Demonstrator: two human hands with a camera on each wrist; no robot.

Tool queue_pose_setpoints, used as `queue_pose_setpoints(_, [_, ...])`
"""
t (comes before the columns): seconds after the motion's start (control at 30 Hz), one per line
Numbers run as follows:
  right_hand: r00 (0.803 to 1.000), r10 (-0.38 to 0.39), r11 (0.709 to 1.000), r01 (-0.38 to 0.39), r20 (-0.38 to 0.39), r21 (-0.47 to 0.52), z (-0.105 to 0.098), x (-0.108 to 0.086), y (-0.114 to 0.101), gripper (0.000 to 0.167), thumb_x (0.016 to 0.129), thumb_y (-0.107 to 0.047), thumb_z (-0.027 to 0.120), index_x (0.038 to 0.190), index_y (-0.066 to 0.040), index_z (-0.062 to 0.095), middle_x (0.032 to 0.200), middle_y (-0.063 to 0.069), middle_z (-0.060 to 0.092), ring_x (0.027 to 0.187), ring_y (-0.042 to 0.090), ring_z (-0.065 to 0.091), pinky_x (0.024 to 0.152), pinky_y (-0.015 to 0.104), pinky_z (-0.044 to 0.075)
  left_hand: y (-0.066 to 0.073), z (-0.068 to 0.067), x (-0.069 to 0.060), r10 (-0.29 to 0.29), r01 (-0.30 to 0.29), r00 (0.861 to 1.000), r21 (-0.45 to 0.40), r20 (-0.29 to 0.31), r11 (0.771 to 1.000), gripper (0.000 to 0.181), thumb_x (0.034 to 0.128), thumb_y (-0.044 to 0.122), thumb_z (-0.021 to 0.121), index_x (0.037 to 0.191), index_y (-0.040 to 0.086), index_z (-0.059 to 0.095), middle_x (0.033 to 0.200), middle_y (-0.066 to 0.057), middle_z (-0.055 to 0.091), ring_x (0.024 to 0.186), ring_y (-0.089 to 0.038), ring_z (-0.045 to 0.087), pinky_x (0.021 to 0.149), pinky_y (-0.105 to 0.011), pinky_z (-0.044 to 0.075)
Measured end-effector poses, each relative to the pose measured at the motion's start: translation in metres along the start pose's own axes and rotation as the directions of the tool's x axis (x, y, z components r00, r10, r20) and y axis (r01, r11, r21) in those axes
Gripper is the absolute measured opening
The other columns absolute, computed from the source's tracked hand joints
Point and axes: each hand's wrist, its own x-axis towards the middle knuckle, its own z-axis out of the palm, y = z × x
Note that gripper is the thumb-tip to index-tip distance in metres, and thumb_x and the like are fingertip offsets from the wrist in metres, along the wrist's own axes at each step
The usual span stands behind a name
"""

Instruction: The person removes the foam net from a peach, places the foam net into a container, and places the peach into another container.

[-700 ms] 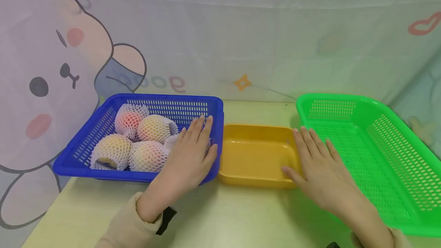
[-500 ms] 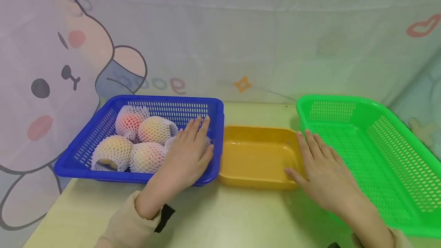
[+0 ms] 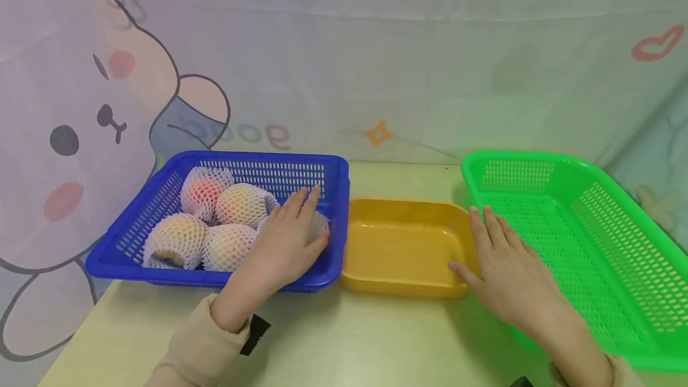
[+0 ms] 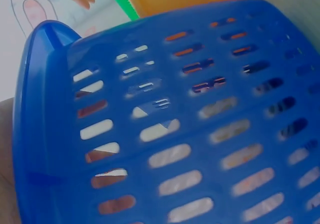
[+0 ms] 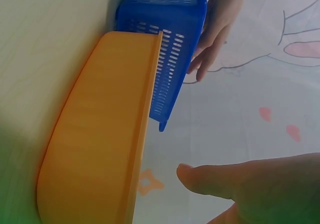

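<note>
Foam nets (image 3: 202, 196) presumably cushion the fruit (image 3: 176, 237) near your straight-fingered, empty left hand (image 3: 287, 243), your right hand (image 3: 507, 270) likewise outstretched and empty beside the yellow tray (image 3: 403, 286).

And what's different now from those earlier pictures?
The left hand has shifted slightly left over the wrapped fruits in the blue basket; the right hand has edged slightly right. I see nothing picked up or let go. Both baskets, the yellow tray and the visible fruits stayed put.

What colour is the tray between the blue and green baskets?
The tray is a plain orange-yellow, seen best in the head view.
</note>
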Motion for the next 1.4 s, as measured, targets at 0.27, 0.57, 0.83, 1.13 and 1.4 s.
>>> queue_pose_setpoints(0.27, [1.0,0.011,1.0,-0.011,-0.018,0.004,0.002,0.002,0.003,0.087,0.094,-0.045,0.054,0.151,0.006,0.011,0.153,0.034,0.02,0.135,0.054,0.028,0.093,0.07,0.039,-0.004,0.002,0.001,-0.01,0.01,1.0,0.013,0.009,1.0,0.072,0.0945,0.036,0.055,0.152,0.007,0.023,0.155,-0.022,0.029,0.144,-0.039,0.028,0.117,-0.055,0.022])
queue_pose_setpoints(0.57, [0.999,0.036,0.999,-0.035,-0.04,0.006,0.004,0.003,0.005,0.086,0.094,-0.043,0.055,0.147,0.013,0.017,0.143,0.039,0.033,0.126,0.057,0.038,0.088,0.066,0.045,-0.01,0.004,0.004,-0.005,0.005,1.0,0.023,0.02,1.0,0.072,0.0928,0.038,0.057,0.151,0.006,0.028,0.15,-0.023,0.037,0.14,-0.041,0.034,0.115,-0.057,0.025])
queue_pose_setpoints(0.83, [0.995,0.101,0.995,-0.101,0.007,0.008,0.006,0.003,0.007,0.086,0.095,-0.043,0.054,0.145,0.016,0.017,0.136,0.042,0.04,0.115,0.059,0.046,0.076,0.064,0.049,-0.015,0.005,0.006,-0.026,0.023,0.998,0.061,0.052,0.998,0.073,0.0904,0.04,0.059,0.149,0.006,0.032,0.145,-0.023,0.043,0.136,-0.041,0.039,0.113,-0.059,0.027])
queue_pose_setpoints(1.13, [0.989,0.14,0.99,-0.139,0.054,-0.013,0.005,0.004,0.009,0.082,0.097,-0.042,0.051,0.142,0.019,0.02,0.13,0.04,0.046,0.113,0.057,0.049,0.072,0.062,0.051,-0.021,0.008,0.007,-0.003,0.001,1.0,0.084,0.023,0.996,0.074,0.085,0.039,0.066,0.146,0.007,0.039,0.138,-0.023,0.05,0.128,-0.041,0.046,0.108,-0.059,0.033])
queue_pose_setpoints(1.4, [0.993,0.106,0.994,-0.104,0.044,-0.038,0.01,0.002,0.008,0.065,0.098,-0.025,0.051,0.137,0.021,0.028,0.121,0.04,0.052,0.094,0.053,0.059,0.066,0.057,0.053,-0.029,0.012,0.011,-0.006,0.004,1.0,0.088,0.03,0.996,0.075,0.0829,0.041,0.069,0.143,0.006,0.042,0.131,-0.023,0.054,0.118,-0.041,0.053,0.1,-0.056,0.043])
